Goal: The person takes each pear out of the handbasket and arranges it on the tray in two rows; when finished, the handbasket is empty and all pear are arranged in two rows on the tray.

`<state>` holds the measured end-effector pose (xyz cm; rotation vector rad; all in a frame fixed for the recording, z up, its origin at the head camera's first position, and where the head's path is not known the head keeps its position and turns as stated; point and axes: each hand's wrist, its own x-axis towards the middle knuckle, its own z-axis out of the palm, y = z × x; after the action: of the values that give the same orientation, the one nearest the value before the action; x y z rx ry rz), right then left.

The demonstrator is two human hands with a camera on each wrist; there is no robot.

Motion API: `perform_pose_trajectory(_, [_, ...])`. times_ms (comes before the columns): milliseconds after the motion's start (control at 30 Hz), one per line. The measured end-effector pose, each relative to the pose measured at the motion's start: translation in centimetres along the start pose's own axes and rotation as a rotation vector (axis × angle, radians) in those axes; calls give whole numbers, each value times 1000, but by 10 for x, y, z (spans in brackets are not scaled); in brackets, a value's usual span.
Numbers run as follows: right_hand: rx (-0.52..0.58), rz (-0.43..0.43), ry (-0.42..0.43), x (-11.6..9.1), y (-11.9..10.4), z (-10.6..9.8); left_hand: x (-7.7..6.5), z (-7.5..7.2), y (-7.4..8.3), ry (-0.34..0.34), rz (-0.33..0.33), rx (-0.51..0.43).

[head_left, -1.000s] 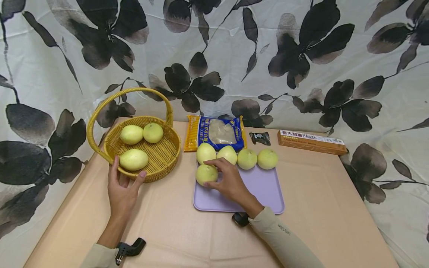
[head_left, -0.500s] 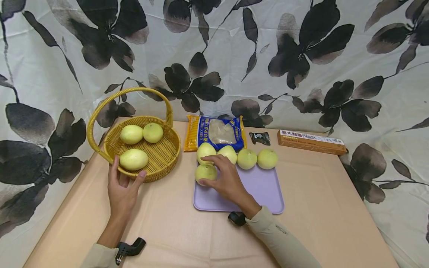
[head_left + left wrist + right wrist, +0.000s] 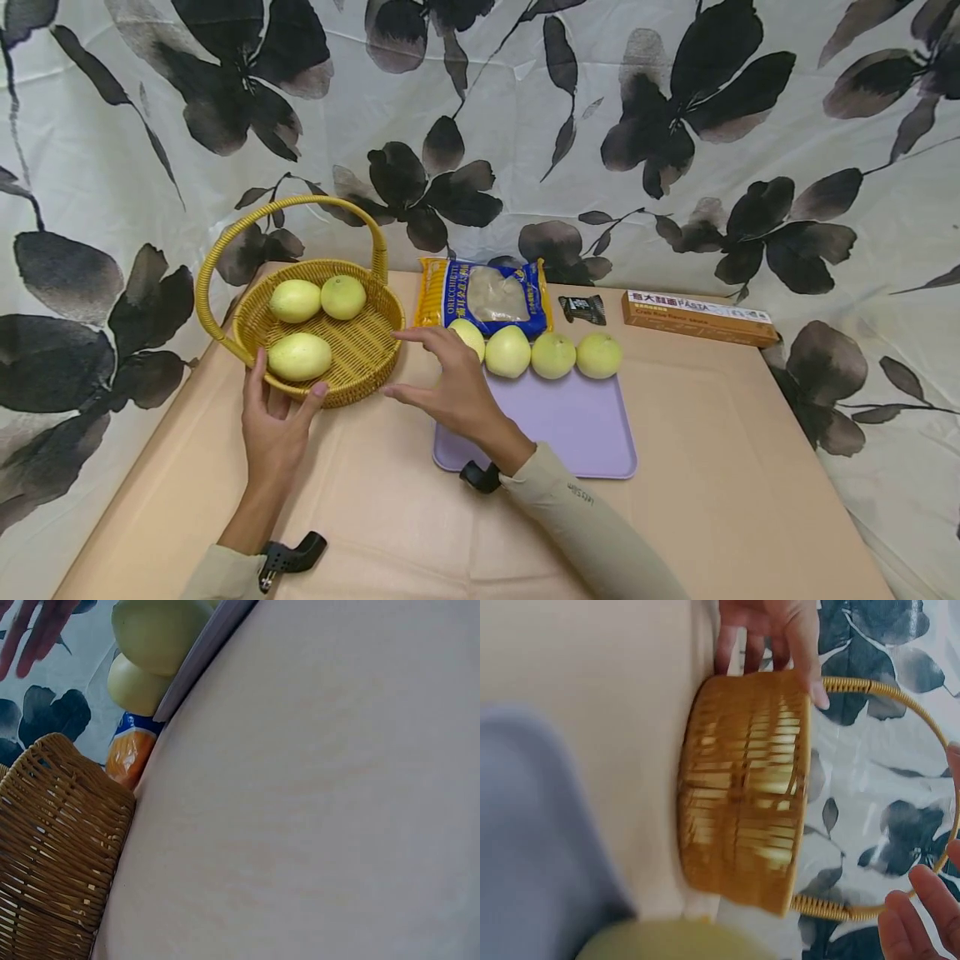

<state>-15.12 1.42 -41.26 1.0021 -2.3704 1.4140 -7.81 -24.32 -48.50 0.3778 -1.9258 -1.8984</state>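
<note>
A yellow wicker basket [image 3: 360, 375] with an arched handle stands at the left, with several pale yellow-green fruits [image 3: 300, 357] in it. My left hand [image 3: 276, 433] holds the basket's near side, its thumb on the rim. My right hand [image 3: 461, 392] hangs between basket and lilac tray [image 3: 570, 425], thumb and fingers spread apart, nothing between them. A row of fruits [image 3: 553, 356] lines the tray's far edge. The nearer fruit [image 3: 161, 634] shows on the tray in the left wrist view; my right hand hides it in the head view.
Behind the tray lies a blue and yellow pasta bag [image 3: 495, 296]. To its right are a small black packet [image 3: 582, 310] and an orange-brown pasta box [image 3: 697, 318]. A floral cloth [image 3: 525, 125] hangs behind the table.
My right hand has let go of the nearer fruit on the tray and moved left toward the basket, its fingers spreading. The left hand and basket stay in place.
</note>
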Motion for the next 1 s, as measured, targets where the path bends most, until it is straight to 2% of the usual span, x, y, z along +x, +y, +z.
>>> perform_pose_trajectory(167, [8, -47, -7, 14, -11, 17, 0, 0, 0, -9, 4, -15])
perform_pose_trajectory(333, [12, -54, -22, 26, -18, 31, 0, 0, 0, -12, 4, -19])
perform_pose_trajectory(600, [105, -62, -53, 42, -27, 50, 1, 1, -1, -2, 16, 9])
perform_pose_trajectory(800, [106, -9, -89, 54, -28, 66, 1, 0, 0, 9, 11, 73])
perform_pose_trajectory(1000, [109, 44, -114, 67, -25, 85, 2, 1, -1, 9, 10, 68])
